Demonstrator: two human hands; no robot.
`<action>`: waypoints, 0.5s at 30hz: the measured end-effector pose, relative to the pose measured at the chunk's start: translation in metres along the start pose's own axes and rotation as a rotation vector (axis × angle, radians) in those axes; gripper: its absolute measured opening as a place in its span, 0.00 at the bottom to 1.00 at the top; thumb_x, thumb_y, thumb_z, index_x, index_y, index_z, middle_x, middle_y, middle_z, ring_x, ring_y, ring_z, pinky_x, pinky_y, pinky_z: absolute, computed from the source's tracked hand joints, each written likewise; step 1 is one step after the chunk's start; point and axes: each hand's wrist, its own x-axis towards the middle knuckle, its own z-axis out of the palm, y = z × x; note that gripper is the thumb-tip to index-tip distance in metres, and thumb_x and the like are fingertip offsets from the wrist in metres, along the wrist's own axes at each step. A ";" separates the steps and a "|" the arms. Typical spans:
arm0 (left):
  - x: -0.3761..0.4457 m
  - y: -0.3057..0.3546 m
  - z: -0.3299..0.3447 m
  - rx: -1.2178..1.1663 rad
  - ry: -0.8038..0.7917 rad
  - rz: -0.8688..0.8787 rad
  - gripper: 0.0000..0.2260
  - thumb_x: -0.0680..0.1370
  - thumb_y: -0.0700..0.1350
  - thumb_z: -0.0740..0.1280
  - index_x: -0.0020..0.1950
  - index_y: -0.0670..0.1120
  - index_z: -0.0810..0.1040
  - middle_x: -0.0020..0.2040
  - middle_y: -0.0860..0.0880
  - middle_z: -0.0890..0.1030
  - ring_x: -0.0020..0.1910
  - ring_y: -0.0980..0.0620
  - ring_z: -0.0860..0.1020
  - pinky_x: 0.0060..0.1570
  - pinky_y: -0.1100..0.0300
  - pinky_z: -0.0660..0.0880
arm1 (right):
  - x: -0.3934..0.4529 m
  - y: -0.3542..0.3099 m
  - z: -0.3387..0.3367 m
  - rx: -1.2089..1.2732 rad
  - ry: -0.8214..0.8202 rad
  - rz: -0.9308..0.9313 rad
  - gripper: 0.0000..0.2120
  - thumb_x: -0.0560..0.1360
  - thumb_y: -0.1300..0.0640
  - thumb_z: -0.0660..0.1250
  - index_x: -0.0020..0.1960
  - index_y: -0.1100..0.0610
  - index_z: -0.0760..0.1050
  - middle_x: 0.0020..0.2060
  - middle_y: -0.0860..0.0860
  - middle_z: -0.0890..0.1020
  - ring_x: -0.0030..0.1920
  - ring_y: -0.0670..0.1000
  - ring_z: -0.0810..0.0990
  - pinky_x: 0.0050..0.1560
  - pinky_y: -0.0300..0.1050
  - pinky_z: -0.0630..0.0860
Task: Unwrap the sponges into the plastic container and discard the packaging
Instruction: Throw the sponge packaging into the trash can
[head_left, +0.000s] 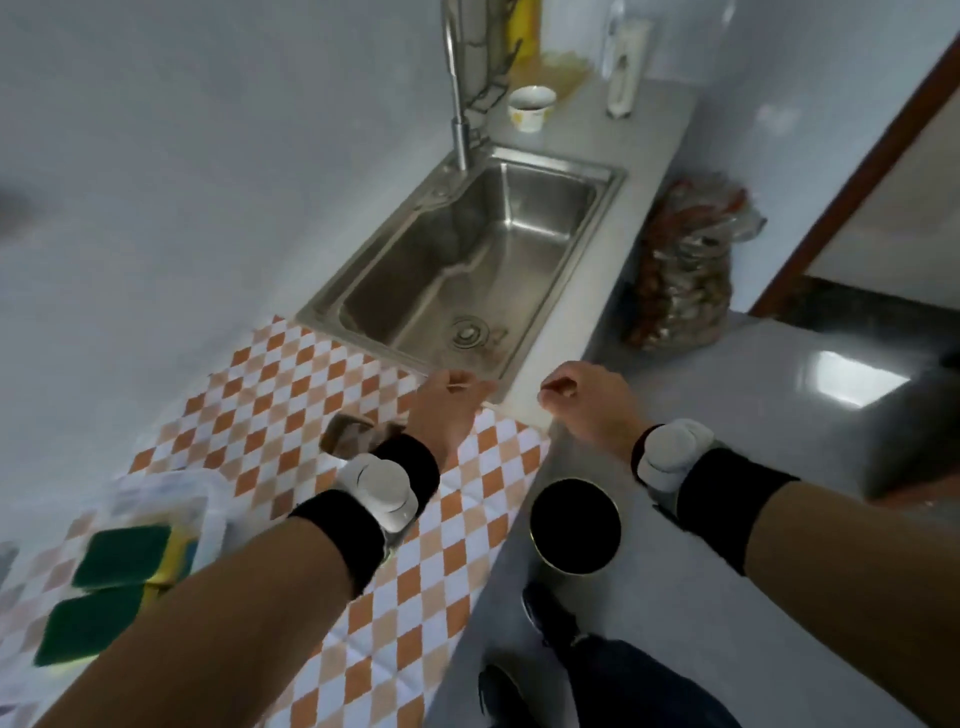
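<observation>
Left hand (447, 410) loosely curled, pinching thin clear scrap at sink (550, 171) corner; right hand (582, 400) closed, contents unclear; sponges (122, 553) in plastic container (205, 499) on checkered surface (291, 374), far left; dark bin (575, 525) below on floor

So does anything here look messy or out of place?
One thing: behind the paper cup at the far end of the counter, a yellowish-brown stain spreads over the counter and up the wall, like an old spill. The sink is empty, and the sponges sit neatly in their plastic container.
</observation>
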 end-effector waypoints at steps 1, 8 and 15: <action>-0.005 -0.004 0.026 0.020 -0.079 -0.005 0.16 0.75 0.52 0.78 0.56 0.46 0.79 0.55 0.42 0.86 0.48 0.46 0.82 0.57 0.46 0.81 | -0.013 0.023 -0.009 -0.003 0.020 0.070 0.07 0.75 0.49 0.68 0.50 0.50 0.82 0.47 0.44 0.83 0.49 0.48 0.81 0.52 0.42 0.74; -0.016 -0.050 0.126 0.104 -0.248 -0.112 0.19 0.67 0.55 0.77 0.53 0.47 0.81 0.45 0.47 0.84 0.39 0.49 0.79 0.44 0.54 0.76 | -0.053 0.123 -0.021 0.092 0.039 0.281 0.06 0.76 0.53 0.70 0.49 0.54 0.82 0.42 0.50 0.84 0.45 0.51 0.82 0.45 0.41 0.74; 0.014 -0.163 0.194 0.176 -0.211 -0.342 0.13 0.74 0.49 0.77 0.51 0.47 0.77 0.47 0.44 0.81 0.46 0.44 0.79 0.52 0.49 0.77 | -0.044 0.242 0.030 0.162 -0.041 0.434 0.04 0.76 0.52 0.70 0.48 0.52 0.80 0.42 0.50 0.84 0.45 0.52 0.83 0.49 0.44 0.76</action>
